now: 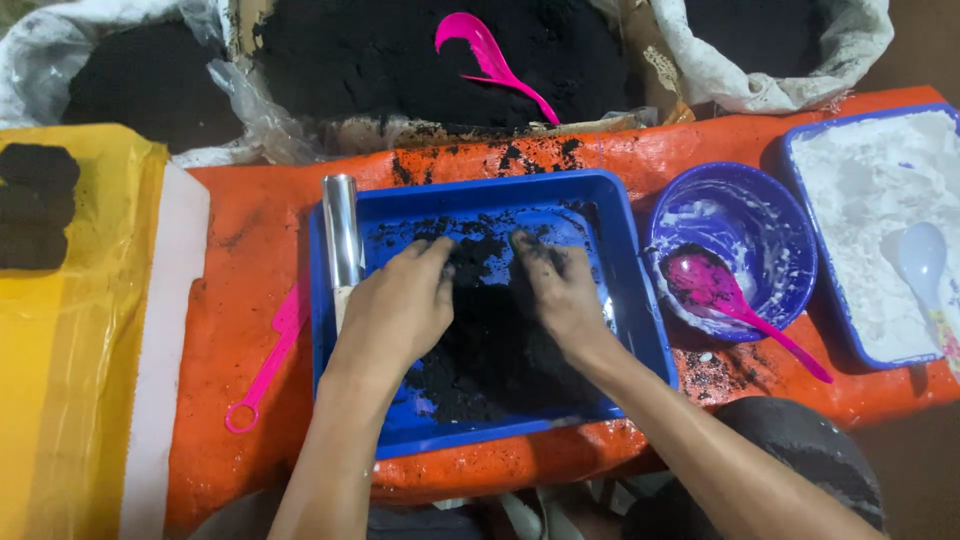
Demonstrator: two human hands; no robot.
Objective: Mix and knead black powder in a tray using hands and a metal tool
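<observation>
Both of my hands are down in a blue rectangular tray (pixel 625 250) that holds a heap of black powder (pixel 490 350). My left hand (pixel 400 305) presses palm-down into the powder, fingers slightly curled. My right hand (pixel 560 290) rests on the powder beside it, fingertips blackened. Neither hand holds a tool. A shiny metal cylinder (pixel 341 228) lies along the tray's left rim, just beside my left hand.
The tray sits on an orange board (pixel 250 230). A pink handle (pixel 268 365) lies to the left. To the right stand a blue bowl (pixel 770 215) with a pink spoon (pixel 720 295) and a blue tray of white powder (pixel 870 180) with a white spoon (pixel 922 255). Sacks of black powder (pixel 400 50) with a pink scoop (pixel 485 55) stand behind. Black blocks (pixel 35 205) lie on yellow plastic.
</observation>
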